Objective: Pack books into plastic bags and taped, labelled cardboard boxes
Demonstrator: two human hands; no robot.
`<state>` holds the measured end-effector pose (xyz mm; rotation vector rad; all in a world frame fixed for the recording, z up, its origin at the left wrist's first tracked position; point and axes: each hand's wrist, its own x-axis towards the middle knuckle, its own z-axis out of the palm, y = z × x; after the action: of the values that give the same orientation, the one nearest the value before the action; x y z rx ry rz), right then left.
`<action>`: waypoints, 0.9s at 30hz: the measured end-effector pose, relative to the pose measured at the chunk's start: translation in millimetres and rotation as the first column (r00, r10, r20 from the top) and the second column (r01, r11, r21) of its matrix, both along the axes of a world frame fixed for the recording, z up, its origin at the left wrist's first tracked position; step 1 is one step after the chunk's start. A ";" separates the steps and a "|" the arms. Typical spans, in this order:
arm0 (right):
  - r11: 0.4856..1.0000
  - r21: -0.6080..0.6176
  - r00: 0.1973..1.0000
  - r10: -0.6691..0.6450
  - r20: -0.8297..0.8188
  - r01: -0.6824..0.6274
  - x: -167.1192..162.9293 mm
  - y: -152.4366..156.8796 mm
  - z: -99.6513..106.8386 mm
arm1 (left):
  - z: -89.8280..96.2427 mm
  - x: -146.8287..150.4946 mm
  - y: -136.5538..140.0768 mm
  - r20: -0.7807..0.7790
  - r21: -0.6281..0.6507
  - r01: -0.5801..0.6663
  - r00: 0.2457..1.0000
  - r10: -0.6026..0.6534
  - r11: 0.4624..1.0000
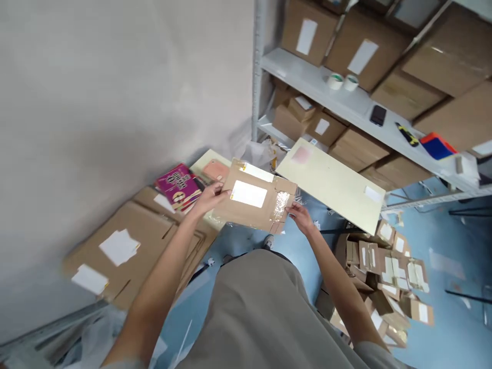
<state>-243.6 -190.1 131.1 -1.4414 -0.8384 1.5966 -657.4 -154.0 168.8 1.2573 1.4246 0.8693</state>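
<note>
Between my two hands is a flattened cardboard box (246, 212) with two white labels and a shiny strip of clear tape near its right end. My left hand (210, 197) grips its left edge, thumb on top. At the lower right corner, the fingers of my right hand (301, 215) pinch the cardboard. Just left of the held box lie a purple printed packet (177, 185) and a pink phone-shaped item (217, 170). The undersides of the cardboard and the fingertips beneath it are hidden.
Large flat cardboard (149, 230) with white labels lies at left against the wall. A pale board (330, 182) stands right of my hands. Shelving holds cartons, tape rolls (335, 81), a black phone (378, 115) and a yellow cutter (406, 134). Small boxes (392, 271) heap on the blue floor.
</note>
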 end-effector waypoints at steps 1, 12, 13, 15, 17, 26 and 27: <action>1.000 0.018 1.000 -0.026 -0.003 0.026 21.1 4.9 2.7 | 0.2 20.4 14.7 0.007 -0.001 0.021 1.000 -0.021 1.000; 0.922 0.253 0.948 -0.315 0.049 0.293 211.7 27.0 0.4 | -12.5 234.3 120.9 0.057 -0.050 0.303 0.952 -0.300 0.952; 0.914 0.266 0.939 -0.336 0.068 0.308 223.0 29.7 -1.9 | -15.1 246.2 129.6 0.043 -0.049 0.321 0.947 -0.319 0.946; 0.900 0.291 0.922 -0.370 0.114 0.325 242.0 37.2 -7.6 | -22.2 267.7 148.6 -0.006 -0.041 0.344 0.939 -0.344 0.938; 0.887 0.321 0.901 -0.400 0.170 0.333 256.4 47.4 -14.2 | -31.2 288.6 169.1 -0.047 -0.019 0.352 0.935 -0.353 0.936; 0.842 0.270 0.749 -0.539 0.386 0.467 295.3 106.5 -31.0 | -68.0 391.4 264.1 -0.027 0.022 0.398 0.917 -0.397 0.917; 0.831 0.259 0.733 -0.557 0.390 0.493 299.8 113.4 -32.0 | -70.8 400.7 274.0 -0.012 0.007 0.409 0.913 -0.409 0.913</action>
<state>56.2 -76.7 99.1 -1.7815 -0.6827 0.7628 -256.7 120.0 98.0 1.4991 1.1040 0.5823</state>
